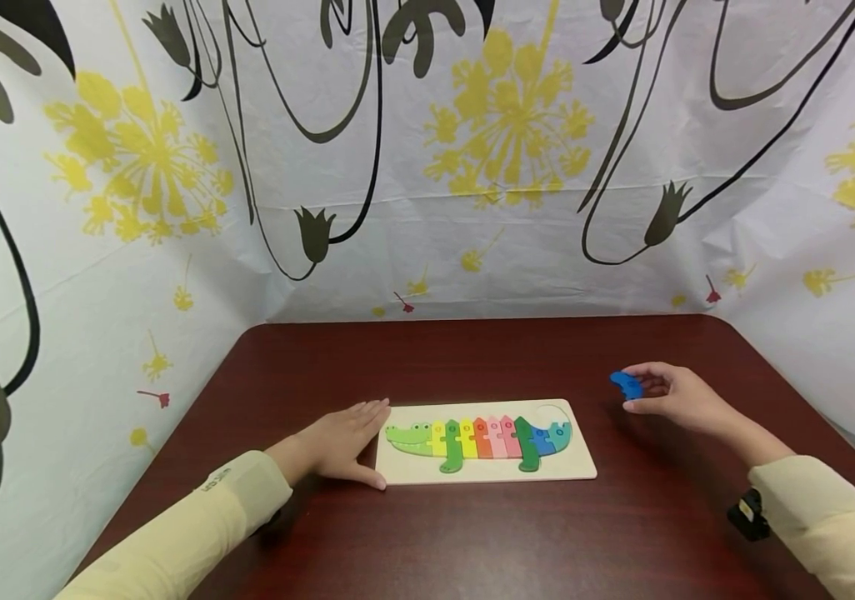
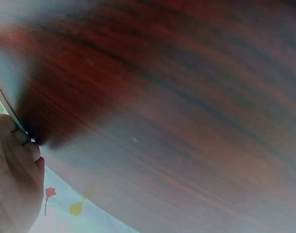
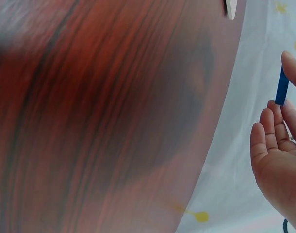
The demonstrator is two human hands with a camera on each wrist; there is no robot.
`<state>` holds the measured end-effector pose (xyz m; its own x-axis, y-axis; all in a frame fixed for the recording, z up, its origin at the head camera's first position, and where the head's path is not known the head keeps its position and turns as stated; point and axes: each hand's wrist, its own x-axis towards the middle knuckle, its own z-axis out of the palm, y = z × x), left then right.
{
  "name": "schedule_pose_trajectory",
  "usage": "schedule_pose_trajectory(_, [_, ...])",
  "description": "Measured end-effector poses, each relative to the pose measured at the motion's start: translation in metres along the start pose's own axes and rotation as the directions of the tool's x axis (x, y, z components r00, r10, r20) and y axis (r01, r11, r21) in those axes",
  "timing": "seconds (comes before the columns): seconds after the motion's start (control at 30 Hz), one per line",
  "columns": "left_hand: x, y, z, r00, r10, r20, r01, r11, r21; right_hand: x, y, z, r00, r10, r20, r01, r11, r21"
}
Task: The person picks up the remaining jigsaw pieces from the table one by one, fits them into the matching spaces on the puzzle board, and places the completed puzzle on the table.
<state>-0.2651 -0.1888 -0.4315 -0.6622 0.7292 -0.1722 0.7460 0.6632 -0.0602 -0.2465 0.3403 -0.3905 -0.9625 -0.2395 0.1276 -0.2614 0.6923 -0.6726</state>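
A pale wooden puzzle board (image 1: 573,465) lies on the table with a colourful crocodile set into it, from a light green head (image 1: 408,440) to a blue tail piece (image 1: 559,436). A bare curved outline shows above the tail. My left hand (image 1: 345,442) rests at the board's left edge, fingers extended and thumb near the lower corner. To the right of the board, my right hand (image 1: 686,402) pinches a curved blue puzzle piece (image 1: 627,385) between thumb and fingers, above the table. The right wrist view shows that blue piece (image 3: 282,88) edge-on.
The dark red-brown wooden table (image 1: 465,542) has rounded far corners. A white cloth (image 1: 412,167) with yellow flowers and dark stems hangs behind and at both sides. A small black device (image 1: 750,515) sits at the right cuff.
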Motion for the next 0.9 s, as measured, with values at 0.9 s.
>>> schedule_pose_trajectory(0.9, [0.000,0.000,0.000,1.000,-0.005,0.003,0.005,1.000,-0.003,0.017,-0.030,0.031,0.994,-0.049,0.102,0.039,0.994,0.098])
